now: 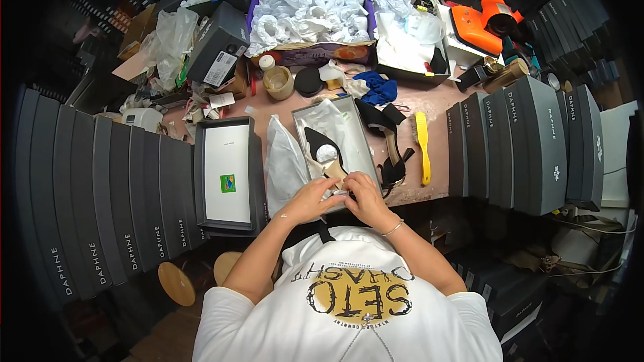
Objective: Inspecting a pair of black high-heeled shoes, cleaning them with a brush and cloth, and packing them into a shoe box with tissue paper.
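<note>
An open grey shoebox (362, 135) sits in front of me, lined with white tissue paper (325, 117). In it lies a black pointed shoe (315, 139), its toe away from me, with a ball of white paper (327, 154) stuffed inside and a beige insole. At the heel end, my left hand (310, 200) and my right hand (365, 198) come together with bent fingers, gripping the shoe's back part. The fingers partly hide what they pinch. A second black shoe (389, 137) with straps lies just right of the box.
A yellow brush (422, 147) lies at the right. On the left are a box lid (227, 154) and white tissue (285, 161). Shoebox stacks (543, 147) flank both sides. Farther back stand a glue jar (278, 82), a purple carton of crumpled paper (372, 17) and an orange tool (476, 27).
</note>
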A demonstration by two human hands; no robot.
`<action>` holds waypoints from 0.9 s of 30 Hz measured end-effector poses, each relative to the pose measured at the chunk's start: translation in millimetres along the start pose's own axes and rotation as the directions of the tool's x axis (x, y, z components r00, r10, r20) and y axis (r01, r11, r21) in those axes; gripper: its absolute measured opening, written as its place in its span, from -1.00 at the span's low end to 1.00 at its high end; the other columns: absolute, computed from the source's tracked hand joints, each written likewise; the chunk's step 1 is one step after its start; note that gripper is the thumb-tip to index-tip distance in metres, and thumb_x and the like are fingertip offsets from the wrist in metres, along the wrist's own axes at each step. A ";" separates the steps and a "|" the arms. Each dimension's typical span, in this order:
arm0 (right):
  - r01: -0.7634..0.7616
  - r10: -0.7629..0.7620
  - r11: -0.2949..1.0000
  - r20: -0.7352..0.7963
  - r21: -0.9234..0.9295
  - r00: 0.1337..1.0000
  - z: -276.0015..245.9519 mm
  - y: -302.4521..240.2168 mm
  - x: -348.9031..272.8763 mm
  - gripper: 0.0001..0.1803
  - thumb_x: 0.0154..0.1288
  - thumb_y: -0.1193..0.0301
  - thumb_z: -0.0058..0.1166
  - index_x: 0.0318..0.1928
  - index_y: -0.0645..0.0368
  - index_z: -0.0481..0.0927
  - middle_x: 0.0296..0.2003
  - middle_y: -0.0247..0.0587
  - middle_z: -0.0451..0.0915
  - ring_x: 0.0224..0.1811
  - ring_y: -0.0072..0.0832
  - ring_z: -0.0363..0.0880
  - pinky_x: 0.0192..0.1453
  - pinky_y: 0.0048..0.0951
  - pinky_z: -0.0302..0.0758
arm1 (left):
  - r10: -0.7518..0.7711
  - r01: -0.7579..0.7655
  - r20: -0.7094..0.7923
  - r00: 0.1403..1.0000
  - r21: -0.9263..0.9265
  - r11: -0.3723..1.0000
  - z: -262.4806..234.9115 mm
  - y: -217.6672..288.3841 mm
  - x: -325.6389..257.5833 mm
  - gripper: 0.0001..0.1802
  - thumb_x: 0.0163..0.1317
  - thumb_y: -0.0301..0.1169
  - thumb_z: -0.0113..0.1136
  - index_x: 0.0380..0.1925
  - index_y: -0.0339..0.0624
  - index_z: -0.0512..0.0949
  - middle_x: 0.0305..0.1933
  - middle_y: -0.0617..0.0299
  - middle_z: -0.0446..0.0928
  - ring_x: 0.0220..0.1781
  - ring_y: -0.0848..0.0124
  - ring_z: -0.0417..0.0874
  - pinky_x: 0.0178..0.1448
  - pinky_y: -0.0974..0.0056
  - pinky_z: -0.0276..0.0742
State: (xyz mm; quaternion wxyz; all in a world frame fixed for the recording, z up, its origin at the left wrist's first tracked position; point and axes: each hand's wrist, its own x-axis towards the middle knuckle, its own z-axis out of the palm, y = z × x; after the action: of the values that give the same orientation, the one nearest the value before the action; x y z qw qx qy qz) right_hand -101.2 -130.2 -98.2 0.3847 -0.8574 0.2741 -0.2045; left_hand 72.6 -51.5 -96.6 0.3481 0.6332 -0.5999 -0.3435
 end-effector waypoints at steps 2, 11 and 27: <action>0.024 -0.025 0.999 -0.008 -0.031 1.000 -0.5 -3.1 2.0 -0.74 -0.04 0.50 0.20 -0.26 0.18 0.51 -0.17 -0.16 0.47 0.02 -0.19 0.40 0.09 -0.24 0.28 | -0.150 0.177 0.252 0.956 -0.086 0.980 -0.3 1.8 8.2 -0.69 0.28 -0.25 0.11 -0.10 -0.20 0.58 -0.44 0.05 0.58 -0.41 0.18 0.63 -0.24 0.21 0.51; 0.114 -0.108 0.933 0.037 -0.342 0.993 7.9 -0.7 -1.5 -0.78 0.05 0.42 0.16 -0.24 0.14 0.53 -0.17 -0.23 0.48 0.02 -0.26 0.41 0.21 -0.18 0.22 | -0.157 0.147 0.048 0.986 0.165 0.975 -3.7 10.6 -12.5 -0.76 0.30 -0.32 0.05 -0.34 -0.31 0.53 -0.39 -0.14 0.55 -0.30 -0.13 0.55 -0.25 0.04 0.45; -0.019 0.029 0.987 0.059 -0.162 0.998 -43.2 -24.4 -56.0 -0.82 0.15 0.38 0.19 -0.26 0.18 0.58 -0.48 -0.13 0.51 -0.48 -0.19 0.54 -0.41 -0.30 0.48 | -0.266 0.686 0.635 0.725 -0.634 0.358 22.9 19.4 -29.4 -0.75 0.34 -0.36 0.02 -0.13 -0.31 0.52 -0.37 0.33 0.51 -0.40 0.60 0.51 -0.29 0.50 0.48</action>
State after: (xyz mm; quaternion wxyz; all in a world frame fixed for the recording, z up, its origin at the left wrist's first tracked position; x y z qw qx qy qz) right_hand -160.7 -105.2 -60.4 0.3249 -0.8882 0.2880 -0.1506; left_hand 41.7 -23.6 -91.5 0.3474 0.4406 -0.1978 -0.8038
